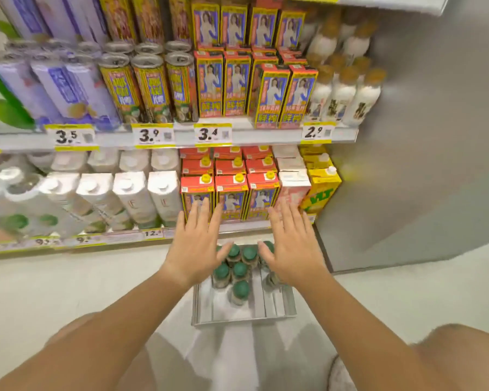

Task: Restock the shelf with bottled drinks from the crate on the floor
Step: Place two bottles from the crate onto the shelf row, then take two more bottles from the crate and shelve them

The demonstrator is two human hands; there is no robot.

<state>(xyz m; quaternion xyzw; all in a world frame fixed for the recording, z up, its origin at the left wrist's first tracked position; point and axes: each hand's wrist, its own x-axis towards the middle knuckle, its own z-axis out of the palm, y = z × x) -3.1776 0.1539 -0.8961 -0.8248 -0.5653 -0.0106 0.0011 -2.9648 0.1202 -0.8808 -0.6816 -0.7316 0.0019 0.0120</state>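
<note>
A shallow metallic crate sits on the floor in front of the shelf. Inside its far end stand several small bottles with green caps. My left hand hovers flat above the crate's far left corner, fingers spread, holding nothing. My right hand hovers above the far right corner, also spread and empty, covering some of the bottles. Both hands overlap the front of the bottom shelf. White bottles with tan caps fill the right end of the middle shelf.
The shelves hold purple cans, yellow cans, red-and-yellow cartons, white cartons and yellow cartons. Yellow price tags line the shelf edges. A grey metal panel stands to the right. My knees flank the crate on the pale floor.
</note>
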